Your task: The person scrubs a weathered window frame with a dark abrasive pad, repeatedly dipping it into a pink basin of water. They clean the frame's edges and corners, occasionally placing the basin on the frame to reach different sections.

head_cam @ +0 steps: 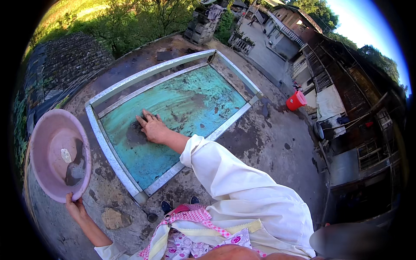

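Observation:
At the left, my left hand (76, 208) grips the lower rim of a pink plastic basin (45, 156). The basin is tilted, with a little dark, foamy liquid and a pale patch in it. My right hand (154, 128) lies on a turquoise panel (130, 162), fingers spread and dirty, holding nothing. Beside those fingers is a dark wet patch of sludge (135, 135). Streaks and smears cross the panel's middle, and dark debris is scattered over its right part. A raised metal frame (156, 68) surrounds the panel.
A stone (115, 218) rests on the concrete ground near my feet. Farther right stands a red bucket (295, 101), close to a wooden building (364, 107). Behind the frame rises a block pillar (203, 24). A tiled roof (71, 58) lies beyond the left edge.

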`<control>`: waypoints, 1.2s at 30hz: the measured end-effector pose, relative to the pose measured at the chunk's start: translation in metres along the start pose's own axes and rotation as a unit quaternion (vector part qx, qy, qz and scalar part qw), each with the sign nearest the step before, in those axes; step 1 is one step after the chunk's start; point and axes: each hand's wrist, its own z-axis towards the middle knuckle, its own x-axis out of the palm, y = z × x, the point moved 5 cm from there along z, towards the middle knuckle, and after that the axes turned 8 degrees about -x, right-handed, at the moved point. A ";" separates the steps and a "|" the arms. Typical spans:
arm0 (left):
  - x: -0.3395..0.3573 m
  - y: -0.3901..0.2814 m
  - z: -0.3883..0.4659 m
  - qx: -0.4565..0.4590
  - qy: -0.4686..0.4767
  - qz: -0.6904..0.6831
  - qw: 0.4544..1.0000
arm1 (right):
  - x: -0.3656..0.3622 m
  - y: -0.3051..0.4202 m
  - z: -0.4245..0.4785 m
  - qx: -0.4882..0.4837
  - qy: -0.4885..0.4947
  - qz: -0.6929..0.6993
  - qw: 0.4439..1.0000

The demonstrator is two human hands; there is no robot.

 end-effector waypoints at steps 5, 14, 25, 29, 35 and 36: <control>-0.009 0.009 -0.007 -0.009 0.004 -0.028 1.000 | -0.040 -0.120 -0.052 0.202 -0.022 -0.040 0.978; -0.041 0.021 0.010 -0.014 -0.008 -0.003 1.000 | -0.016 -0.013 -0.073 0.098 0.006 -0.032 0.995; -0.051 0.029 -0.001 -0.031 -0.037 -0.034 0.998 | 0.004 0.002 -0.083 0.124 -0.093 -0.068 0.986; -0.045 0.033 -0.006 -0.060 -0.046 -0.034 0.997 | 0.021 0.005 -0.102 0.024 -0.104 -0.106 0.989; -0.052 0.040 -0.024 -0.043 -0.053 -0.010 0.998 | -0.033 -0.120 -0.164 0.227 -0.133 -0.106 0.959; -0.054 0.037 -0.028 -0.039 -0.065 -0.009 0.997 | -0.028 -0.099 -0.161 0.210 -0.133 -0.117 0.962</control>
